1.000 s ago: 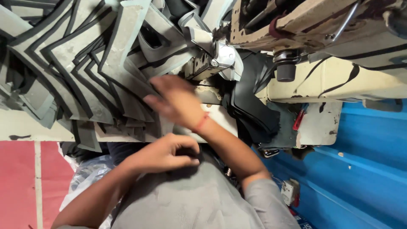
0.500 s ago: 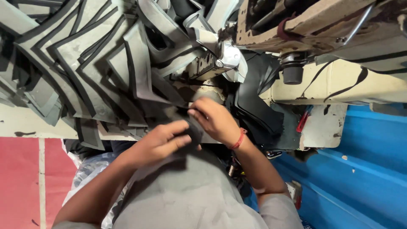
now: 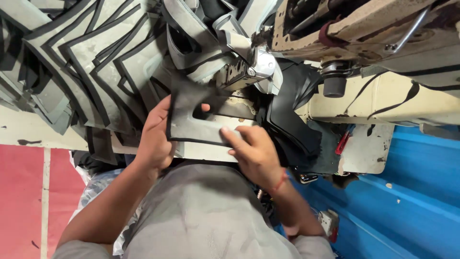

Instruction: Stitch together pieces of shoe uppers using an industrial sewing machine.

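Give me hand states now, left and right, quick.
Left hand: closed on the left edge of the grey black-edged cut piece.
Right hand: fingers pressing on the same piece's lower right edge, holding it.

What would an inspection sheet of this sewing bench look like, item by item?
Surface: cream worktable, scuffed and stained, mostly covered.
Job's things: flat grey cut piece with black edging, held between both hands in front of the metal sewing head.
Clutter: large heap of similar grey black-edged pieces on the left; black fabric bundle on the right.
Hands: left hand grips the piece's left edge; right hand, red thread on its wrist, presses the lower right corner.
Cables: dark cords draped over the cream machine body.
Surroundings: red floor on the left, blue panels on the right.
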